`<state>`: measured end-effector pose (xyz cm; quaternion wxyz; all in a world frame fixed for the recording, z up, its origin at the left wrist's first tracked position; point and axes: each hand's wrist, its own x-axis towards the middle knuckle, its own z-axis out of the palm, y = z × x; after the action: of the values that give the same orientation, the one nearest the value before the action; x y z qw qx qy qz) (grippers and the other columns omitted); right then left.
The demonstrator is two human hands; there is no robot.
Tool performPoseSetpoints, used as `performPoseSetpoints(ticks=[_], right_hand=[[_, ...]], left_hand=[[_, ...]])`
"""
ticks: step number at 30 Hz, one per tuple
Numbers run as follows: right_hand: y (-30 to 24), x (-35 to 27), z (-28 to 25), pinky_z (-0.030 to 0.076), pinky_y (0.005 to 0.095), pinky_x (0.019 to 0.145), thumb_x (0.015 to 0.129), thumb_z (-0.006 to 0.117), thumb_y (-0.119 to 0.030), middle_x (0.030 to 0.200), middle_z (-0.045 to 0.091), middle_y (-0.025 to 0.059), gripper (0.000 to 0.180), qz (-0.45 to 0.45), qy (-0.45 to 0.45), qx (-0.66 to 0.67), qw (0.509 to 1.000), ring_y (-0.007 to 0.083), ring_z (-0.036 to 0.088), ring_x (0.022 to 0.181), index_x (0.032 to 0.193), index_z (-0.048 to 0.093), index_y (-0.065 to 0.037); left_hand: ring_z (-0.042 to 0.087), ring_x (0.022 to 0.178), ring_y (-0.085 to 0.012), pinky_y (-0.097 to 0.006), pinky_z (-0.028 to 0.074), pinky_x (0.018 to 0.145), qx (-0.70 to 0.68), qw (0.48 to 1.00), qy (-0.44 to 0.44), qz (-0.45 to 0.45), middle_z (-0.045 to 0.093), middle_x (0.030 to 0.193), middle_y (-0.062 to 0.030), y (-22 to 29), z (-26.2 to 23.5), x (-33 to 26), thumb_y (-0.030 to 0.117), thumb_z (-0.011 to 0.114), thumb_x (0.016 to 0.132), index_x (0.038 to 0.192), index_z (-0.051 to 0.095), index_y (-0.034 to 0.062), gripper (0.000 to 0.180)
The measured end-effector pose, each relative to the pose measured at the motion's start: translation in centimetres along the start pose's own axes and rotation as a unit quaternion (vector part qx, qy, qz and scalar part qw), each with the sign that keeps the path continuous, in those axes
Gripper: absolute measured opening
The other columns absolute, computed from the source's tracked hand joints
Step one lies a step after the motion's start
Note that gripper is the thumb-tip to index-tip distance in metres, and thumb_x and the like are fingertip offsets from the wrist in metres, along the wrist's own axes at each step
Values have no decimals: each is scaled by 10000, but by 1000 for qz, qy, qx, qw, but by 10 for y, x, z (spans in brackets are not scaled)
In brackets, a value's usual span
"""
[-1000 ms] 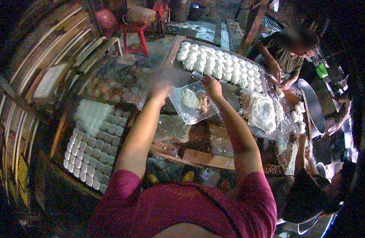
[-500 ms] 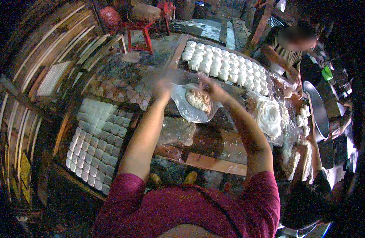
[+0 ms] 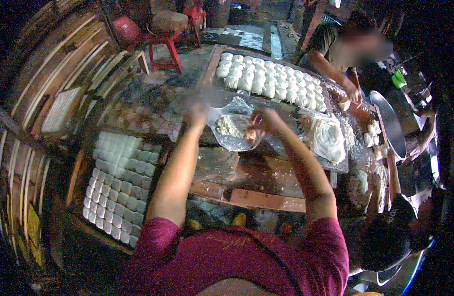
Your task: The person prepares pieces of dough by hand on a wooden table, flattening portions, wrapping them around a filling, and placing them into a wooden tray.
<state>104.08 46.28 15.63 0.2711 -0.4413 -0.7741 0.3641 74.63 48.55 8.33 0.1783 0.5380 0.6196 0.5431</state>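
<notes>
Dim scene, dark fisheye rim, bent edges, motion-blurred hands, daylight at top.

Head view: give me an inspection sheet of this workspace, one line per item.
Surface: worn wooden worktable, dusted with flour and scraps.
Job's things: clear plastic sheet with a flattened pale dough piece on it, held up above the table.
Clutter: rows of white dough balls at the far end; stack of thin white dough sheets; round metal tray.
Hands: left hand grips the sheet's left edge; right hand grips its right edge.
Cables: nothing seen.
Surroundings: tray of square white pieces at lower left; red stool; other people's hands working dough at the right.
</notes>
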Motion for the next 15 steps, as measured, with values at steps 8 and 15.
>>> performPoseSetpoints(ticks=[8,15], right_hand=[[-12,-33,-18,473,299,565,638,680,-198,658,625,93,210,32,83,-175,981,173,600,588,785,649,-52],[43,-12,-14,459,328,555,638,698,-224,669,623,70,184,48,108,-196,973,175,563,570,729,653,-71]], left_hand=[[594,755,-205,-315,469,701,18,998,-47,43,624,784,-91,45,6,-25,27,635,628,809,609,18,183],[592,719,-366,-408,466,641,134,988,-32,75,619,736,-190,36,13,-18,140,654,625,727,640,17,160]])
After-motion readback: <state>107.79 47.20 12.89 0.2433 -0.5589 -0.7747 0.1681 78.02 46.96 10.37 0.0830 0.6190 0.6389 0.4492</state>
